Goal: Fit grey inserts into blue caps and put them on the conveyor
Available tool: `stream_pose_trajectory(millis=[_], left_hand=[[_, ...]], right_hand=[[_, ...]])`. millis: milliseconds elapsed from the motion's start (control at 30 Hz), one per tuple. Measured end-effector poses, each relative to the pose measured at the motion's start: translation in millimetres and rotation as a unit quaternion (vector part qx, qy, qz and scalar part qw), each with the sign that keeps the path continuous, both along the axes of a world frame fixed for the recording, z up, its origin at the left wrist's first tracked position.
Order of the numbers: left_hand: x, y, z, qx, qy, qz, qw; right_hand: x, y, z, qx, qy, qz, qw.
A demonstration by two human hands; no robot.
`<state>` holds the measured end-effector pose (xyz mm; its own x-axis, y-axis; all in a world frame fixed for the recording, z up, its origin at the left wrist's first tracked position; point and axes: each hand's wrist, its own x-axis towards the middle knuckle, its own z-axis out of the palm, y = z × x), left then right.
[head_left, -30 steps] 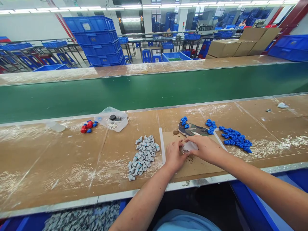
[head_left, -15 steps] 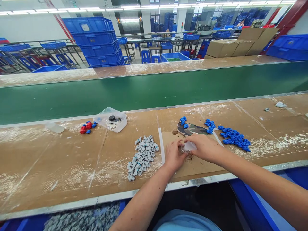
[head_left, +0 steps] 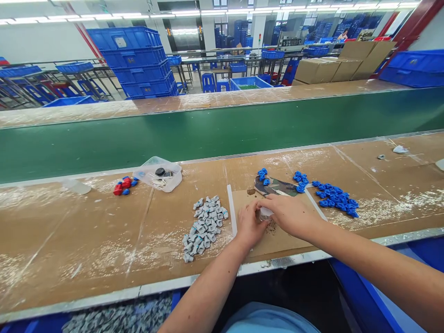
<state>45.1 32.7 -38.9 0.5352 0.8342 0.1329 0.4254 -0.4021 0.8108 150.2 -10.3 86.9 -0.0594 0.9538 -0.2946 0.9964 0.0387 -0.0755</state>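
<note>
Over a piece of cardboard (head_left: pixel 277 245), both hands close around a small translucent plastic cup (head_left: pixel 265 212). My left hand (head_left: pixel 250 225) grips its left side, thumb and fingers curled about it. From the upper right, my right hand (head_left: pixel 289 215) holds the cup's top and covers part of it, so its contents are hidden. Brown specks dot the cardboard by the fingers. Just beyond lies a camouflage-patterned piece (head_left: pixel 279 186) with several blue parts (head_left: pixel 262 175) on it. Left of the hands is a pile of grey parts (head_left: pixel 204 226); a pile of blue parts (head_left: pixel 335 198) lies right.
A clear tray (head_left: pixel 175 178) with a black round item stands at the back left, near red and blue pieces (head_left: pixel 123 186). A green conveyor belt (head_left: pixel 208 134) runs behind the table. Below the table edge sits a bin of grey parts (head_left: pixel 118 314).
My right hand has shifted slightly left and over the cup, covering more of it. My left hand stays around it. The whole view has moved very slightly.
</note>
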Motion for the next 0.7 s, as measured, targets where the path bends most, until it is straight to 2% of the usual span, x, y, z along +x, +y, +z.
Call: stream_pose_trajectory(millis=[133, 300, 467, 567, 700], left_hand=[[0, 1, 0.5, -0.012, -0.007, -0.003, 1.000], [-1, 1, -0.3, -0.037, -0.019, -0.003, 0.999], [-1, 2, -3.2, -0.045, -0.035, 0.000, 0.998], [-1, 2, -4.6, -0.044, -0.037, -0.001, 0.998], [-1, 1, -5.3, -0.037, -0.036, -0.002, 0.999]], right_hand=[[4, 0, -1.3, -0.010, 0.031, -0.019, 0.999], [10, -1, -2.9, -0.006, 0.001, -0.060, 0.998], [25, -9, -16.0, 0.049, 0.077, -0.119, 0.989], [31, -15, -23.8, 0.055, 0.111, -0.155, 0.980], [27, -17, -27.0, 0.057, 0.099, -0.132, 0.985]])
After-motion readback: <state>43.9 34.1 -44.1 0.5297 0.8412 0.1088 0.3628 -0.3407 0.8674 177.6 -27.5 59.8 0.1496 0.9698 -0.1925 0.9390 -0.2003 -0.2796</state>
